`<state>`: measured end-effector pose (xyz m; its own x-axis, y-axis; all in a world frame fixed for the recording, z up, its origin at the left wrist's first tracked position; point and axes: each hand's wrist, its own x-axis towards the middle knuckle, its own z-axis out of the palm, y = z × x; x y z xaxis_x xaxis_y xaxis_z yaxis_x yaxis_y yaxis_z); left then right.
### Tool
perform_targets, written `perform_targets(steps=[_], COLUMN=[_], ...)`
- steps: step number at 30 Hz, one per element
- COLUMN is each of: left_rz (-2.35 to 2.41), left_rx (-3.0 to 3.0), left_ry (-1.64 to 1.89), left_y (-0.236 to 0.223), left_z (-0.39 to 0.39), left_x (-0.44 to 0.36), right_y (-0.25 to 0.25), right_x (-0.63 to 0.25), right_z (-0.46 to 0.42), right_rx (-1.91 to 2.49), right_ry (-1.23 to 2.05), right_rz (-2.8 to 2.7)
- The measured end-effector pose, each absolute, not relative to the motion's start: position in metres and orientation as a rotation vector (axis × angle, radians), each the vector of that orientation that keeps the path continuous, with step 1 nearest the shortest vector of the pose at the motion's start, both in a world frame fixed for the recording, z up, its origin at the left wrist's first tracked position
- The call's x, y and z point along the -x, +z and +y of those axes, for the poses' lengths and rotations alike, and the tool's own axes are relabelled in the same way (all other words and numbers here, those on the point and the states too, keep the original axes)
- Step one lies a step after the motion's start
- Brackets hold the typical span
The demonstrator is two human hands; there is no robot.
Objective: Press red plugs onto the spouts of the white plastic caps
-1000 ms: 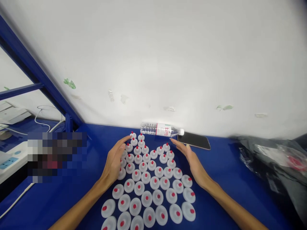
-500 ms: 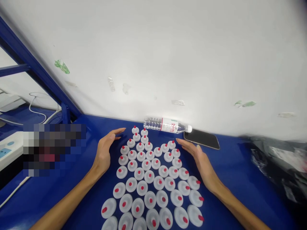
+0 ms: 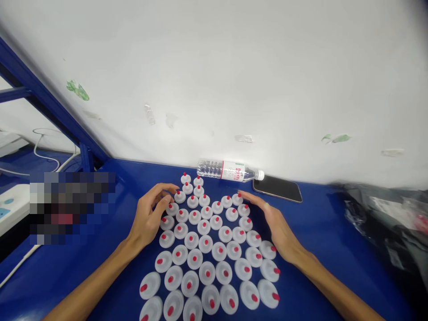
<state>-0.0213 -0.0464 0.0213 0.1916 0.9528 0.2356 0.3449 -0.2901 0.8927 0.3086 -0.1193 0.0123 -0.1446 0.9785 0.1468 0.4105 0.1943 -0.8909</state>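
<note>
Several white round caps with red centre knobs (image 3: 207,243) stand packed together on the blue table (image 3: 321,240). My left hand (image 3: 149,218) rests on its edge against the left side of the cluster, fingers curved and apart, fingertips by the far caps. On the cluster's right side my right hand (image 3: 274,225) lies stretched flat, fingers reaching toward the far right caps. Neither hand holds anything.
A clear water bottle (image 3: 229,170) lies on its side against the white wall, with a dark phone (image 3: 277,189) flat beside it. Dark plastic bags (image 3: 384,218) sit at the right. A white power strip and cables (image 3: 13,203) lie at the left beyond a blue frame post.
My left hand moved away from the caps, then came back against the cluster's left side. The right hand stayed along the right side. The view shifted slightly.
</note>
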Motion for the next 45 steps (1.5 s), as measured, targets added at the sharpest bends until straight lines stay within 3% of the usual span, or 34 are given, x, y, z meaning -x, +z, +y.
perform_targets(steps=[20, 26, 45], left_rz=[1.425, 1.415, 1.407], left_rx=[-1.515, -1.479, -1.544], left_ry=[1.349, 1.280, 1.511], left_y=[0.021, 0.018, 0.017], left_z=[-0.033, -0.026, -0.027], left_x=[0.023, 0.033, 0.027], right_y=[0.006, 0.004, 0.003], right_x=[-0.310, -0.315, -0.323], right_z=[-0.113, -0.110, -0.109], right_rx=[1.276, 1.267, 1.248], right_ry=[0.978, 0.896, 0.992], right_rz=[-1.399, -1.136, -1.200])
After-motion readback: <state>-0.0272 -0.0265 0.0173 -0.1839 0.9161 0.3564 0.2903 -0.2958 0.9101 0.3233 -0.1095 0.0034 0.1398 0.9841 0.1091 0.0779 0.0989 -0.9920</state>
